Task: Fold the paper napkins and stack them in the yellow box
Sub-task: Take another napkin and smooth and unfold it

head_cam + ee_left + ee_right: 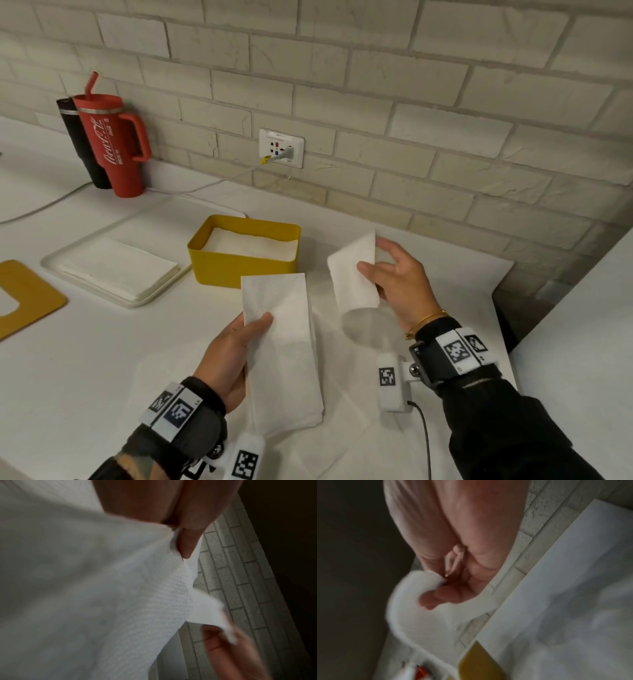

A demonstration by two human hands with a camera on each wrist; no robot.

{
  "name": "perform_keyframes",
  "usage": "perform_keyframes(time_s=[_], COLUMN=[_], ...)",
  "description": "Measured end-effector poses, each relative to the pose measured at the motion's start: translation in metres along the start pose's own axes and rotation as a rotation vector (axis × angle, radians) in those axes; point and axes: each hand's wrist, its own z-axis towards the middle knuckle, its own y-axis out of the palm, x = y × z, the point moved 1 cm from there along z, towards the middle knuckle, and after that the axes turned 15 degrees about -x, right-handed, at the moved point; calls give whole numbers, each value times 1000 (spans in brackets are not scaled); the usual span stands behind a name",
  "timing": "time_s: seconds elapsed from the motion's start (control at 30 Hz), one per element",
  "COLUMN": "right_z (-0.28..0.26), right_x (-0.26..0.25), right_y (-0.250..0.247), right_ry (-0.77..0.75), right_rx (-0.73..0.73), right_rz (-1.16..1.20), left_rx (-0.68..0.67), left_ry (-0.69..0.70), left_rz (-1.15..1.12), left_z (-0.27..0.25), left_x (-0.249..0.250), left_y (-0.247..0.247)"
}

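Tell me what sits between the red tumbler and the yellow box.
In the head view, only the white charging cable crosses the countertop between the red tumbler and yellow box.

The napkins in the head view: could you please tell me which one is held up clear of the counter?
The small napkin pinched in the right hand, right of the yellow box. The long stack under the left hand seems to lie flat on the counter.

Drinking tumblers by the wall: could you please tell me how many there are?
2. The red tumbler with a straw and handle stands at the far left against the brick wall; the black tumbler stands just behind it, partly hidden. Others could lie outside the frame.
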Motion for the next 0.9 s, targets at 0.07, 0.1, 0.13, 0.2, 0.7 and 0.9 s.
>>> perform_keyframes(time_s=[0.07, 0.1, 0.13, 0.2, 0.7, 0.9], right_z=[-13, -19, -24, -32, -61, -47], right_x=[-20, -25, -28, -19, 35, 31], right_y=[9, 14, 18, 27, 65, 71], right_ry=[-122, -162, -186, -164, 214, 203], right_rx=[-167, -236, -287, -330, -244, -164], right_rz=[230, 344, 425, 470, 164, 183], left_rx=[-1, -3, -8, -23, -17, -62], left_ry=[-21, -29, -33, -35, -42, -19], left_rz=[3, 3, -2, -24, -103, -37], left_z=[2, 2, 3, 4, 1, -1], left_x=[-2, -3, -3, -2, 4, 2], left_y=[2, 3, 4, 7, 3, 6])
